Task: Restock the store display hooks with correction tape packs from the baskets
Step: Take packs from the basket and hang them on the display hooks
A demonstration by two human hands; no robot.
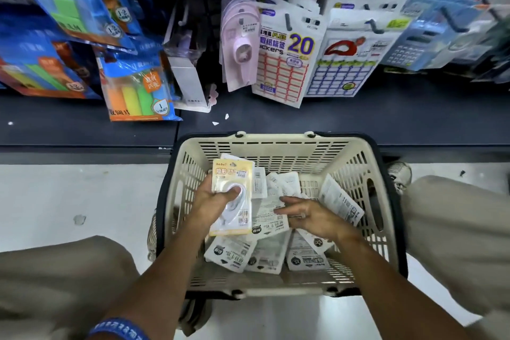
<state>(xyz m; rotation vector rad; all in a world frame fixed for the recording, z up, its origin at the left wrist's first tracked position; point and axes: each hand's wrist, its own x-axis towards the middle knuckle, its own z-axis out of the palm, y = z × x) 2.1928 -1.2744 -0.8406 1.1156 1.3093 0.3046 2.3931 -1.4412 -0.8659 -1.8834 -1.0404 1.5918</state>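
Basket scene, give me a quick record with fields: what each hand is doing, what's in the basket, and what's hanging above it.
left hand: holds a stack of packs, yellow-topped pack in front
right hand: reaching among the loose packs, grip unclear
basket: cream plastic, on the floor between the knees
basket contents: white packs lying jumbled
hooks above: pink tape packs, label sticker packs

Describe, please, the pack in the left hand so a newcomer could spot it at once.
Start at the cream basket on the floor. Over its left side, the left hand grips a pack. It alone shows a yellow front face; the loose packs below show white printed sides.
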